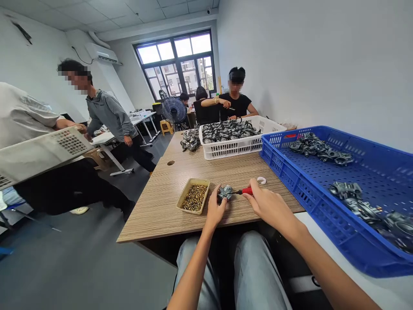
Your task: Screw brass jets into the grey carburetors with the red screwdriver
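The left hand point(215, 209) reached forward, and its grip was closed on a small metal part point(226, 192), low over the wooden surface point(155, 211). The right hand point(267, 203) was closed tight on a red screwdriver point(248, 190), and the thin end went to the part. A tray of brass screws point(194, 196) sat just left of the left hand. A blue crate point(290, 189) with more metal parts sat right of the right hand.

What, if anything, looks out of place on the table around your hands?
A loose heap of metal castings sits on the table outside the white crate, unlike the others packed inside it. A small white open ring also lies alone near the right hand, matching nothing else nearby.
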`<action>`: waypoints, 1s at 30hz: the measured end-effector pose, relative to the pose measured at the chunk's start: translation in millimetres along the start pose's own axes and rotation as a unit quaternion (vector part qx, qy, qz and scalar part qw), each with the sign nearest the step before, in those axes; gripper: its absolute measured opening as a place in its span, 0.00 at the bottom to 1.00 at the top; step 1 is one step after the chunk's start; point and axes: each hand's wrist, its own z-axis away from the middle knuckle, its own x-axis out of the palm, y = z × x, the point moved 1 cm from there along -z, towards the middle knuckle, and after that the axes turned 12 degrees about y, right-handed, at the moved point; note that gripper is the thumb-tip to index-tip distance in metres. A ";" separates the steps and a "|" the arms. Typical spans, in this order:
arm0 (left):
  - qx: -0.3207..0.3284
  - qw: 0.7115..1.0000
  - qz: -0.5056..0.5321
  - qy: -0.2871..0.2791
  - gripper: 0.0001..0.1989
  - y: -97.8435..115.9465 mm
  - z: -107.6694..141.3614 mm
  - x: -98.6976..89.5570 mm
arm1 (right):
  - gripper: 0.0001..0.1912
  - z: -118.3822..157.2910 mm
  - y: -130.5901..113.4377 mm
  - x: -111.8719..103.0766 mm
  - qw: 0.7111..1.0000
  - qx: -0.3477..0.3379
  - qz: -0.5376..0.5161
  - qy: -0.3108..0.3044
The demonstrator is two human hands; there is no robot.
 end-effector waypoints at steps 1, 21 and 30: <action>0.000 1.000 0.000 0.000 0.32 -0.1 0.1 0.0 | 0.12 -0.8 -0.5 0.4 1.000 0.006 0.019 0.001; 0.004 1.000 -0.001 -0.001 0.32 -0.8 0.9 -0.6 | 0.15 -0.7 -0.1 3.3 1.000 0.001 0.023 -0.004; 0.001 1.000 -0.003 -0.001 0.31 0.3 1.2 -0.4 | 0.05 1.1 11.3 -0.5 0.989 -0.038 -0.143 -0.015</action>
